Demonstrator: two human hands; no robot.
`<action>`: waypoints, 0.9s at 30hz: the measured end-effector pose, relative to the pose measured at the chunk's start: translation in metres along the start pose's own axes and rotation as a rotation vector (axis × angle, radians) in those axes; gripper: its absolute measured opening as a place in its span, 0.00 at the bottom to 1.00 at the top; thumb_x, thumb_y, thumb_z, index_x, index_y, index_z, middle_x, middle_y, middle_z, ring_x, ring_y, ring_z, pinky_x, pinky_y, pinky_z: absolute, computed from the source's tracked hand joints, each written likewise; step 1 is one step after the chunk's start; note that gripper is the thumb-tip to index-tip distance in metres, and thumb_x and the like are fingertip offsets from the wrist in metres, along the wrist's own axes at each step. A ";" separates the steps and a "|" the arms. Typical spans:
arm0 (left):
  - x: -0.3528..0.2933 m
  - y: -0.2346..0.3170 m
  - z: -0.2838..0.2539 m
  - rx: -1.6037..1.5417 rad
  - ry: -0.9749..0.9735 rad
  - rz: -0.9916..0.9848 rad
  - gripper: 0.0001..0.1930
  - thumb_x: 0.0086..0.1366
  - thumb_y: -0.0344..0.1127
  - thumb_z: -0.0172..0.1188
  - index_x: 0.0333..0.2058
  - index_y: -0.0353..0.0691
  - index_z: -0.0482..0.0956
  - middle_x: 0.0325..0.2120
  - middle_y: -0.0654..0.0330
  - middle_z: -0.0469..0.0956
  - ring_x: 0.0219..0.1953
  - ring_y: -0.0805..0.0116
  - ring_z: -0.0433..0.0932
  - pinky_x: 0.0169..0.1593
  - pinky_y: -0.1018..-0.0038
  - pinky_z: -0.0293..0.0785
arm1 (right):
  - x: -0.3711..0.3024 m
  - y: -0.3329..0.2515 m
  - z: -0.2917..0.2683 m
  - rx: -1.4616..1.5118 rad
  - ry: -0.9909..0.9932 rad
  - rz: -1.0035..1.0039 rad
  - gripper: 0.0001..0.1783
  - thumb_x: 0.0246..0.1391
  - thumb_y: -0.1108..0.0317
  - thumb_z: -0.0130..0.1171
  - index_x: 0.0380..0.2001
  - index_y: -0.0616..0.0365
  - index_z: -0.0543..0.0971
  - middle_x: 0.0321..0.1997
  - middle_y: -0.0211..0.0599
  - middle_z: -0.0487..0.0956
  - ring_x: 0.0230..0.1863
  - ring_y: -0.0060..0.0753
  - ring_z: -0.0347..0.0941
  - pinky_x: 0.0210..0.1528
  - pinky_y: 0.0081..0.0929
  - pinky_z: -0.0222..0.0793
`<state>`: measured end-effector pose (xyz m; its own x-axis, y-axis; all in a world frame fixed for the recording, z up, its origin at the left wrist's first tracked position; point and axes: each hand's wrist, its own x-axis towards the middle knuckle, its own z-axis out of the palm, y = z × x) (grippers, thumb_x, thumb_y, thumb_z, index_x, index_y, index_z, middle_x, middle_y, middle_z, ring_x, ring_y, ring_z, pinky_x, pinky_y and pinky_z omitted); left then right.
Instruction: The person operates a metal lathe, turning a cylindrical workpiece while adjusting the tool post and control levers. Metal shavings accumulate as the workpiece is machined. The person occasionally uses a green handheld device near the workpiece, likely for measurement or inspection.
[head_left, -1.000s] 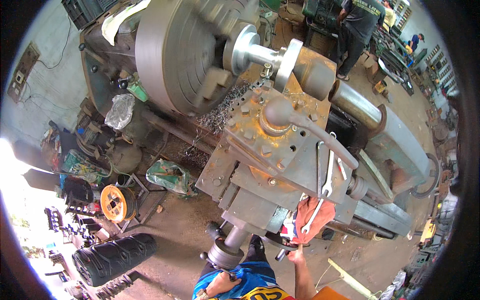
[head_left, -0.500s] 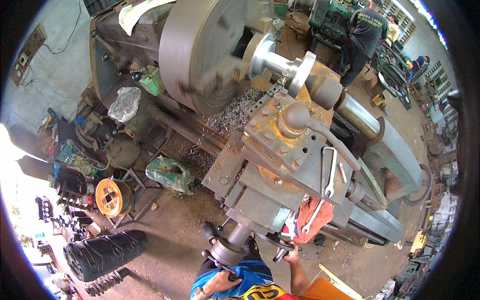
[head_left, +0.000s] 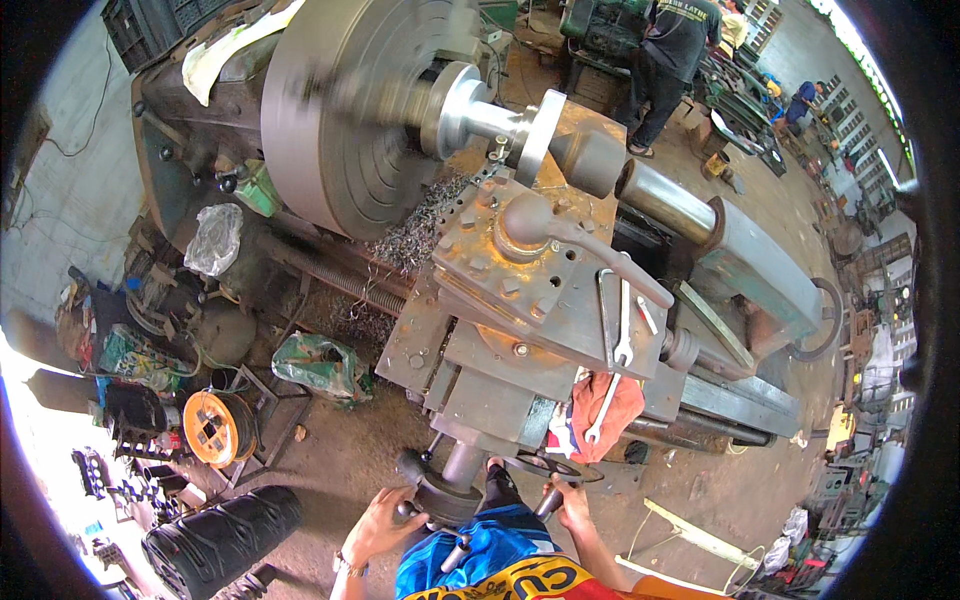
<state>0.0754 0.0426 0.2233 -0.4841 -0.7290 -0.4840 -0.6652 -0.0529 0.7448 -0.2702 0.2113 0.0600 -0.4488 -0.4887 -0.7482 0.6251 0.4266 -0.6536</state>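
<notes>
At the lower middle, my left hand [head_left: 378,525] has its fingers closed on a short handle of the cross-slide crank [head_left: 447,500]. My right hand [head_left: 573,503] grips the upright handle of a spoked handwheel [head_left: 545,466], just right of my knees. Beyond both hands rises the lathe carriage, with a square tool post [head_left: 500,250] and its ball-ended clamping lever [head_left: 600,243]. A blurred large chuck [head_left: 320,120] turns at the upper left. It holds a shiny stepped metal workpiece [head_left: 490,118], whose far end meets the tailstock side. The tool tip at the workpiece is hard to make out.
Spanners [head_left: 624,330] lie on the carriage, one over a red cloth [head_left: 608,405]. Curly metal chips [head_left: 420,225] heap under the chuck. An orange cable reel [head_left: 220,428] and a black ribbed cylinder [head_left: 225,530] stand left. A person [head_left: 672,50] works at the back.
My left hand has gone from a crank handle close to my body to another at the crank's left. My right hand stays on the handwheel handle. The whole view has shifted; the chuck keeps spinning.
</notes>
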 end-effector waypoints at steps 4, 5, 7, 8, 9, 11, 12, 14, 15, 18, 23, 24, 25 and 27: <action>0.029 -0.001 0.016 -0.066 -0.125 -0.080 0.46 0.53 0.55 0.70 0.61 0.30 0.62 0.56 0.42 0.69 0.60 0.49 0.68 0.63 0.64 0.64 | -0.004 -0.005 0.001 0.140 -0.056 0.097 0.18 0.57 0.69 0.63 0.46 0.57 0.68 0.28 0.45 0.79 0.26 0.40 0.78 0.27 0.36 0.78; 0.035 -0.003 0.020 -0.134 -0.155 -0.074 0.47 0.53 0.56 0.71 0.62 0.30 0.61 0.57 0.42 0.68 0.61 0.50 0.68 0.64 0.64 0.63 | -0.007 -0.004 0.003 0.158 -0.071 0.094 0.19 0.57 0.69 0.63 0.47 0.55 0.67 0.27 0.45 0.79 0.26 0.40 0.78 0.27 0.36 0.78; 0.045 -0.008 0.025 -0.247 -0.211 -0.050 0.50 0.51 0.57 0.72 0.63 0.30 0.59 0.59 0.42 0.67 0.63 0.53 0.66 0.65 0.64 0.61 | -0.010 -0.003 0.008 0.060 0.026 0.020 0.23 0.55 0.67 0.65 0.49 0.54 0.66 0.40 0.49 0.77 0.29 0.40 0.78 0.27 0.36 0.78; 0.049 -0.010 0.025 -0.358 -0.270 -0.104 0.51 0.50 0.55 0.74 0.63 0.30 0.57 0.59 0.44 0.67 0.62 0.57 0.66 0.65 0.64 0.61 | -0.011 -0.002 0.010 0.036 0.093 0.012 0.25 0.54 0.65 0.66 0.50 0.54 0.66 0.44 0.49 0.75 0.32 0.39 0.77 0.30 0.36 0.78; 0.051 -0.011 0.025 -0.367 -0.271 -0.081 0.49 0.49 0.55 0.74 0.61 0.30 0.61 0.56 0.45 0.70 0.59 0.58 0.69 0.63 0.65 0.63 | -0.011 -0.002 0.012 0.026 0.173 0.024 0.27 0.53 0.64 0.68 0.51 0.55 0.66 0.48 0.49 0.74 0.35 0.38 0.77 0.32 0.36 0.78; 0.053 -0.010 0.025 -0.314 -0.249 -0.050 0.45 0.48 0.55 0.75 0.57 0.30 0.67 0.49 0.48 0.76 0.54 0.60 0.74 0.59 0.66 0.68 | -0.009 -0.003 0.014 -0.137 0.204 -0.094 0.33 0.49 0.62 0.72 0.53 0.58 0.66 0.50 0.44 0.73 0.41 0.34 0.74 0.40 0.33 0.74; 0.053 -0.009 0.024 -0.369 -0.274 -0.075 0.46 0.48 0.54 0.76 0.58 0.30 0.66 0.50 0.48 0.76 0.54 0.60 0.74 0.60 0.66 0.68 | -0.008 -0.003 0.014 -0.208 0.243 -0.145 0.36 0.47 0.61 0.74 0.55 0.60 0.66 0.51 0.41 0.73 0.44 0.32 0.72 0.43 0.31 0.73; 0.052 -0.005 0.025 -0.408 -0.291 -0.103 0.48 0.46 0.52 0.77 0.59 0.29 0.64 0.52 0.47 0.75 0.55 0.61 0.73 0.61 0.67 0.67 | -0.005 -0.004 0.012 -0.208 0.196 -0.137 0.37 0.46 0.61 0.74 0.55 0.61 0.66 0.51 0.40 0.73 0.47 0.30 0.70 0.47 0.31 0.69; 0.051 -0.004 0.026 -0.374 -0.283 -0.139 0.48 0.46 0.51 0.77 0.58 0.29 0.65 0.50 0.48 0.76 0.54 0.61 0.75 0.60 0.67 0.68 | -0.005 -0.005 0.009 -0.205 0.187 -0.136 0.38 0.46 0.60 0.75 0.55 0.61 0.66 0.51 0.39 0.73 0.49 0.30 0.69 0.49 0.30 0.68; 0.047 -0.002 0.033 -0.286 -0.193 -0.172 0.46 0.44 0.50 0.78 0.56 0.29 0.68 0.46 0.49 0.79 0.51 0.62 0.77 0.58 0.68 0.70 | -0.001 -0.002 0.004 -0.196 0.140 -0.080 0.37 0.47 0.62 0.74 0.56 0.61 0.65 0.52 0.40 0.73 0.46 0.30 0.71 0.45 0.32 0.70; 0.037 0.007 0.043 -0.209 -0.034 -0.281 0.47 0.41 0.51 0.79 0.55 0.28 0.69 0.46 0.47 0.80 0.51 0.57 0.78 0.56 0.66 0.72 | 0.002 0.003 0.004 -0.121 0.160 -0.007 0.39 0.48 0.65 0.72 0.57 0.61 0.61 0.51 0.41 0.73 0.39 0.33 0.74 0.33 0.31 0.75; 0.035 0.012 0.047 -0.145 0.016 -0.256 0.49 0.40 0.53 0.78 0.56 0.28 0.66 0.46 0.45 0.79 0.51 0.54 0.78 0.56 0.64 0.72 | 0.001 0.003 0.005 -0.103 0.134 -0.041 0.39 0.49 0.66 0.72 0.58 0.61 0.59 0.52 0.42 0.73 0.36 0.34 0.74 0.30 0.30 0.76; 0.032 0.017 0.051 -0.063 0.067 -0.244 0.51 0.39 0.55 0.78 0.56 0.27 0.64 0.45 0.43 0.78 0.50 0.51 0.77 0.55 0.62 0.72 | 0.000 0.003 0.007 -0.083 0.113 -0.099 0.40 0.49 0.66 0.72 0.59 0.60 0.58 0.52 0.42 0.72 0.34 0.35 0.74 0.28 0.29 0.76; 0.027 0.029 0.061 0.089 0.181 -0.235 0.54 0.39 0.56 0.77 0.57 0.26 0.61 0.46 0.41 0.76 0.50 0.47 0.76 0.55 0.59 0.71 | -0.003 -0.001 0.011 -0.042 0.140 -0.120 0.35 0.49 0.68 0.72 0.55 0.59 0.63 0.48 0.41 0.74 0.32 0.34 0.74 0.28 0.29 0.77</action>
<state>0.0079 0.0634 0.2038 -0.2076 -0.8141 -0.5424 -0.7977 -0.1800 0.5755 -0.2620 0.2036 0.0637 -0.6051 -0.4286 -0.6709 0.5356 0.4043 -0.7414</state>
